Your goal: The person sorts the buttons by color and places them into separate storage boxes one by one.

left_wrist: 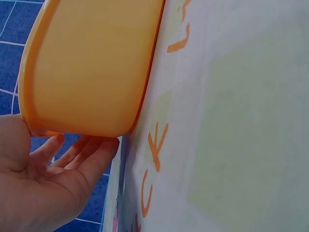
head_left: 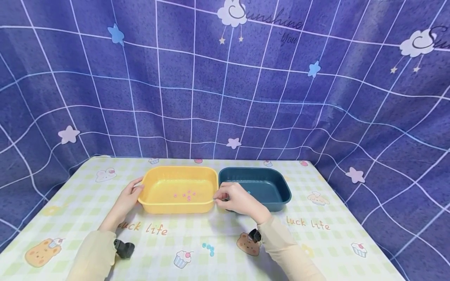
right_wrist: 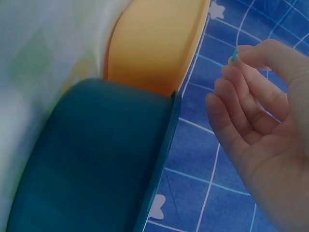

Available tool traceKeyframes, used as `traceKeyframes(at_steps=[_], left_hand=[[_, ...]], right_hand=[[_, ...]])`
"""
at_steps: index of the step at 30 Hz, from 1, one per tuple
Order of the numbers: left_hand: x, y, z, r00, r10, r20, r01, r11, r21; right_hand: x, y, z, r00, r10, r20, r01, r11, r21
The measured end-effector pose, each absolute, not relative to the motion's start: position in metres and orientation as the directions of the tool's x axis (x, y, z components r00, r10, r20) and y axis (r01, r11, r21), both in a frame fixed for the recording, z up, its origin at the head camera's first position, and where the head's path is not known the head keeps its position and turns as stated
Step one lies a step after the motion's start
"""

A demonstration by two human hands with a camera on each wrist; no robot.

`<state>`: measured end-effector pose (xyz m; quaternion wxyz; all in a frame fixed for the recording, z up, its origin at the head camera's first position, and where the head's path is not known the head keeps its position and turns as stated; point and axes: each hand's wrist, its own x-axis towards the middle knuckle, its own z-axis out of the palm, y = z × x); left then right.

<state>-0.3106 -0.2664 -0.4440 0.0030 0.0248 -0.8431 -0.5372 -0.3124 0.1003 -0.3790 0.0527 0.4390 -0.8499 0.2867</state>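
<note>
My left hand [head_left: 127, 199] holds the left end of a yellow plastic bin [head_left: 177, 208], its thumb at the rim and its fingers against the outer wall [left_wrist: 91, 96]. Several small pink beads [head_left: 188, 198] lie on the bin's floor. Between thumb and index finger, my right hand [head_left: 236, 199] pinches a tiny turquoise bead [right_wrist: 234, 56]. That hand is over the front left of a dark teal bin [head_left: 281, 205], near the yellow bin's right end. A light blue bead [head_left: 249, 192] shows inside the teal bin, partly behind the hand.
The bins stand side by side on a checked tablecloth [head_left: 168, 253] with printed cartoons. Several light blue beads [head_left: 209, 247] lie on the cloth in front of them. A blue curtain [head_left: 211, 97] with white grid lines hangs behind the table and along its sides.
</note>
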Motion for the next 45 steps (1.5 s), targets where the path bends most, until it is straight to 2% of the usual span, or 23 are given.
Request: traceKeyframes(at_steps=[9, 22, 45], left_hand=[[-0.312, -0.268, -0.446, -0.999, -0.048, -0.013, -0.032, 0.42, 0.907], [-0.311, -0.267, -0.445, -0.998, -0.056, -0.012, -0.035, 0.428, 0.903], [-0.309, -0.266, -0.442, -0.999, -0.043, 0.005, -0.013, 0.424, 0.906]], right_hand=[[-0.32, 0.106, -0.377, -0.644, -0.685, 0.339, -0.752, 0.486, -0.446], [-0.334, 0.117, -0.379, -0.633, -0.666, 0.396, -0.768, 0.472, -0.434], [-0.357, 0.146, -0.395, -0.748, -0.559, 0.358, -0.661, 0.581, -0.475]])
